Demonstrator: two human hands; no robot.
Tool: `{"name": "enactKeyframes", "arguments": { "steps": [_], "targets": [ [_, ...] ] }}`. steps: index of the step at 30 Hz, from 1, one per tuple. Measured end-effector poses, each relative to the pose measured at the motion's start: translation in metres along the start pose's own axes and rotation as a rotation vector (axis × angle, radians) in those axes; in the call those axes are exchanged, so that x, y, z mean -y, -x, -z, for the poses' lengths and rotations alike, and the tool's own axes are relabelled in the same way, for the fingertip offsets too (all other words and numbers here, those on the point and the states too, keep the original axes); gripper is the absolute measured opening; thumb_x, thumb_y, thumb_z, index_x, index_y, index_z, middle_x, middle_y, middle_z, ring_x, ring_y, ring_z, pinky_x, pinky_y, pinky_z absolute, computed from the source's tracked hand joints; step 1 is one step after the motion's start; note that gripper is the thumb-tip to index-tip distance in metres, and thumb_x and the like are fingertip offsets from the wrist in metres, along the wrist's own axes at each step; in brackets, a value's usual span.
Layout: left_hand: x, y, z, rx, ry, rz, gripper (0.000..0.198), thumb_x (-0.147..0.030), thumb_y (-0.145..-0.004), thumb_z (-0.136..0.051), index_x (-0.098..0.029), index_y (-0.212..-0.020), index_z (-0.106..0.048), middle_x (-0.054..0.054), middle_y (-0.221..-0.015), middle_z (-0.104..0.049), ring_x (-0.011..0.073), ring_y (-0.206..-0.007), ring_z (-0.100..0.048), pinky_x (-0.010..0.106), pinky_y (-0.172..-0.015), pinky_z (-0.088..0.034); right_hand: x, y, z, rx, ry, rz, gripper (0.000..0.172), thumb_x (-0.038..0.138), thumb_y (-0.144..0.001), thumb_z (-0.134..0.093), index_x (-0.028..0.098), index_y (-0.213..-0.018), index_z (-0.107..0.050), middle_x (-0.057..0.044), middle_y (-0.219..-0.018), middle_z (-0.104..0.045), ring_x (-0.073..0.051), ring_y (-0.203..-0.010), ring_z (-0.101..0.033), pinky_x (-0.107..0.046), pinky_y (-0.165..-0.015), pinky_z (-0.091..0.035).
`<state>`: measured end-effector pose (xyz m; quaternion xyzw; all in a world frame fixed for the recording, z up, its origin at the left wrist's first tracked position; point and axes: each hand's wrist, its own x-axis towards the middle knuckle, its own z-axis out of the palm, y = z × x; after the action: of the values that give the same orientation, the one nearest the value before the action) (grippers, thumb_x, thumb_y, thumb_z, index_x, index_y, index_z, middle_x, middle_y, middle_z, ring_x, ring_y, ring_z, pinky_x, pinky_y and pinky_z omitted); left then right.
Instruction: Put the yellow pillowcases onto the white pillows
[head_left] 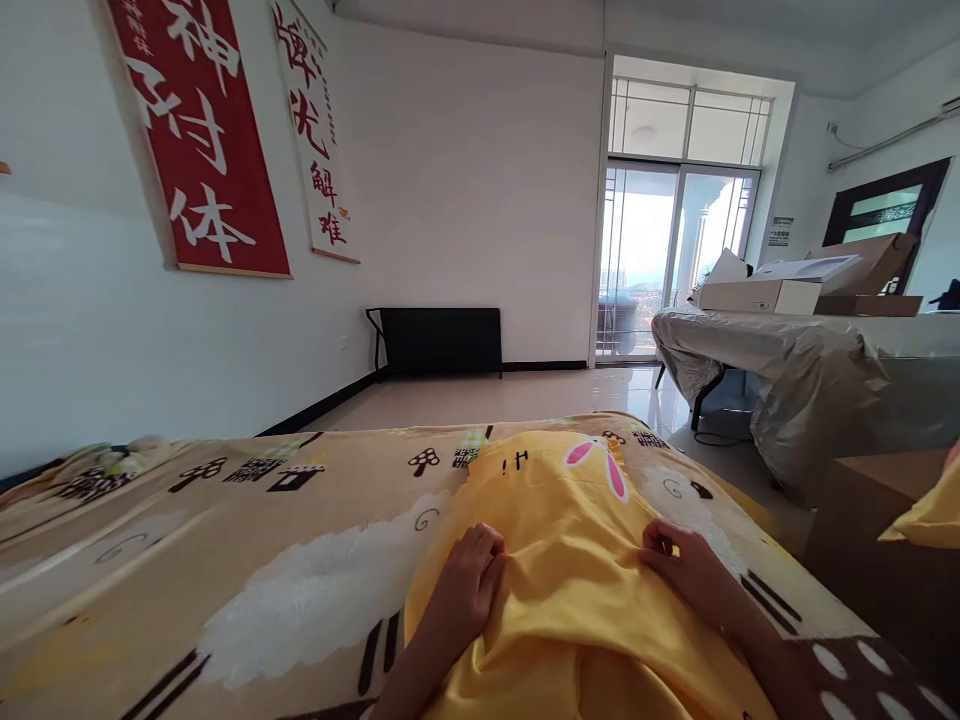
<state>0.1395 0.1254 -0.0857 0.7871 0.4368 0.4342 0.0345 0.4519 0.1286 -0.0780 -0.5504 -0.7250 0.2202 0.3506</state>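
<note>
A yellow pillowcase (559,540) with "Hi" lettering and pink-lined rabbit ears lies spread over a patterned blanket (315,510), its print upside down to me. Folds run across its near half. My left hand (476,575) is closed on the pillowcase cloth along its left side, fingers curled down into it. On the right side, my right hand (675,560) pinches the pillowcase near its edge, thumb and fingers bent together. Whether a pillow is inside cannot be made out.
On the right, a table under a plastic sheet (810,390) bears opened boxes (757,295). A brown cardboard box (870,500) stands nearer, with a yellow cloth item (930,515) above it. A black folded table (441,340) leans at the far wall, left of a glass door (637,260).
</note>
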Motion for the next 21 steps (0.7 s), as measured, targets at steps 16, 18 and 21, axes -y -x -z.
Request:
{"name": "enactKeyframes", "arguments": {
  "steps": [16,18,21],
  "targets": [
    [-0.008,0.011,-0.015,-0.371,-0.111,-0.054,0.018,-0.027,-0.093,-0.032,-0.022,-0.083,-0.047,0.003,-0.069,-0.061,0.0156,-0.06,-0.059,0.025,-0.055,-0.046,0.006,0.003,-0.024,-0.33,0.006,0.236,0.024,0.039,-0.093,-0.033,0.023,-0.082,-0.046,-0.002,-0.073,-0.059,-0.017,-0.066,-0.056,-0.027,-0.062,-0.043],
    [-0.007,0.013,-0.019,-0.35,-0.155,-0.041,0.021,-0.029,-0.093,-0.03,-0.022,-0.082,-0.046,0.002,-0.064,-0.06,0.0161,-0.055,-0.058,0.026,-0.051,-0.044,0.002,0.001,-0.04,-0.412,0.048,0.244,0.023,0.038,-0.093,-0.032,0.023,-0.081,-0.045,0.001,-0.062,-0.055,-0.016,-0.054,-0.052,-0.026,-0.053,-0.04],
    [-0.002,0.022,-0.025,-0.272,-0.206,-0.057,0.023,-0.03,-0.093,-0.028,-0.022,-0.081,-0.046,0.001,-0.059,-0.059,0.0163,-0.049,-0.057,0.028,-0.048,-0.042,-0.004,0.01,-0.054,-0.513,0.089,0.34,0.024,0.037,-0.092,-0.036,0.022,-0.079,-0.05,0.0,-0.057,-0.056,-0.016,-0.05,-0.053,-0.026,-0.052,-0.04]
  ]
}}
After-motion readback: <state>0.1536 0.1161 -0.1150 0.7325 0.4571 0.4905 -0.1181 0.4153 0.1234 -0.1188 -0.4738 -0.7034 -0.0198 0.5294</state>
